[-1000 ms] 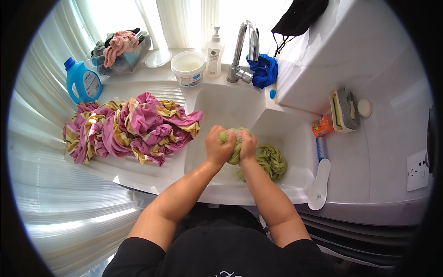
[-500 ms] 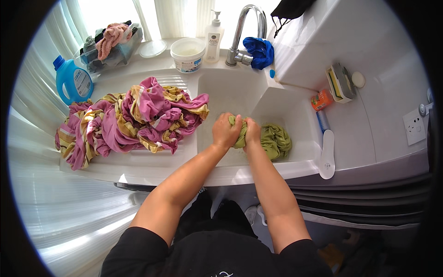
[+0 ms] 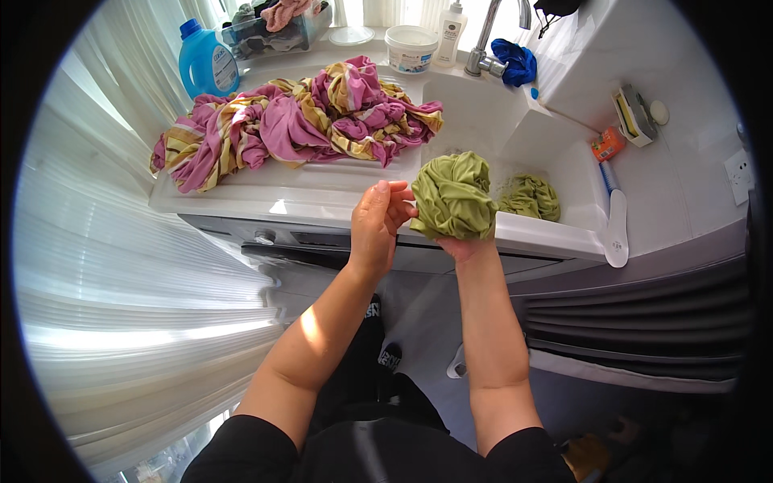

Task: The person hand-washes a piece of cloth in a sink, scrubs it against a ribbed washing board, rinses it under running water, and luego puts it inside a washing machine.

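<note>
A bunched green cloth (image 3: 453, 193) rests on my right hand (image 3: 461, 247), held up over the sink's front edge. Most of that hand's fingers are hidden beneath the bundle. Just left of it is my left hand (image 3: 378, 221), its fingers loosely curved and apart; their tips come close to the cloth, and I cannot tell if they touch it. More green fabric (image 3: 529, 197) lies wet in the basin of the white sink (image 3: 555, 145). On the ribbed drainboard to the left sits a large twisted heap of pink and yellow striped fabric (image 3: 298, 121).
Behind the heap stand a blue detergent jug (image 3: 209, 64), a clear bin of clothes (image 3: 278, 32), a white tub (image 3: 411, 50) and a pump bottle (image 3: 449, 34). A blue cloth (image 3: 515, 63) hangs by the faucet (image 3: 483, 60). A white-handled brush (image 3: 617, 229) lies on the right rim.
The green cloth my hands gripped in the basin is raised toward me in a rounder bundle on my right hand. My left hand has let go. The whole view has shifted.
</note>
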